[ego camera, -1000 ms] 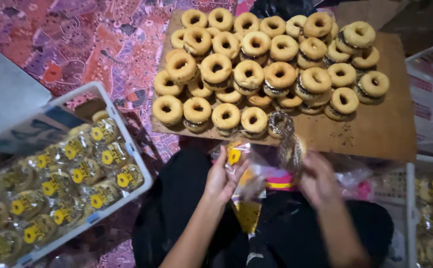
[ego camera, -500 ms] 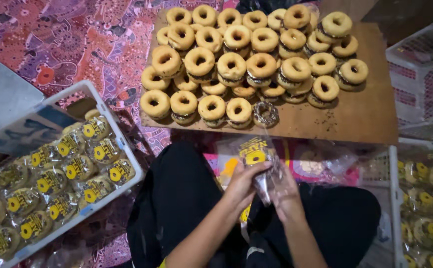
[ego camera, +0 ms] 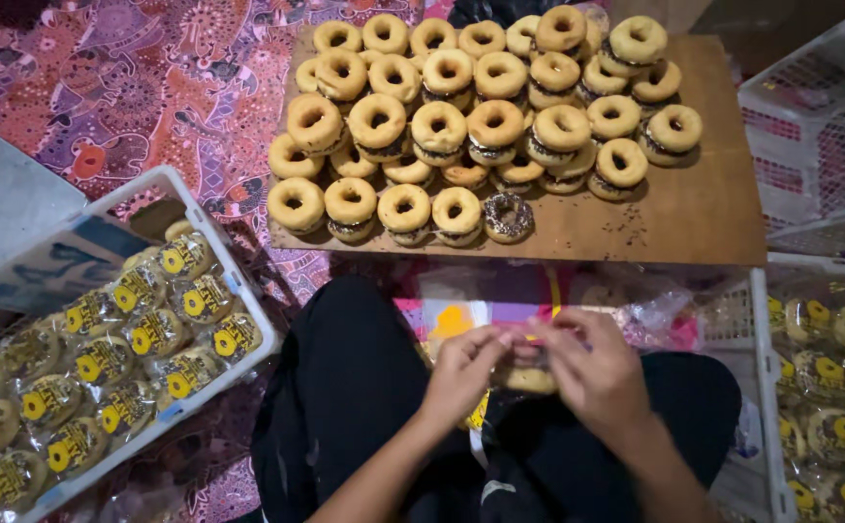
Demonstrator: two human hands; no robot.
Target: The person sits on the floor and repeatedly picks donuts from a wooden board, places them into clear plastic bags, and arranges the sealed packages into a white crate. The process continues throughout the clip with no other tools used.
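Brown and wide, the desk [ego camera: 694, 218] is our landmark here. We see many ring donuts [ego camera: 471, 116] stacked on it in rows, with one dark sprinkled donut [ego camera: 508, 215] at the near edge.

Just below the desk, over our lap in black trousers [ego camera: 364, 387], our two hands meet. Our left hand [ego camera: 463, 373] and our right hand [ego camera: 592, 373] both pinch the top of a clear bag [ego camera: 524, 376]. The fingers are closed on the plastic. A donut sits inside the bag, low between the hands, and we can only see a bit of it. The fingertips of both hands almost touch each other.

Left of the desk, a white crate [ego camera: 204, 218] sits on the floor. It is full of donuts already packed in clear bags with yellow labels [ego camera: 151, 329]. Right of the desk, another white crate [ego camera: 762, 329] holds more packed donuts [ego camera: 829, 368]. Past it, near the far right corner of the desk, stands one more white crate [ego camera: 820, 116].

Under the desk lie loose clear bags [ego camera: 655, 310] in a heap. A purple and red patterned cloth [ego camera: 132, 87] covers the floor to the left of the desk.
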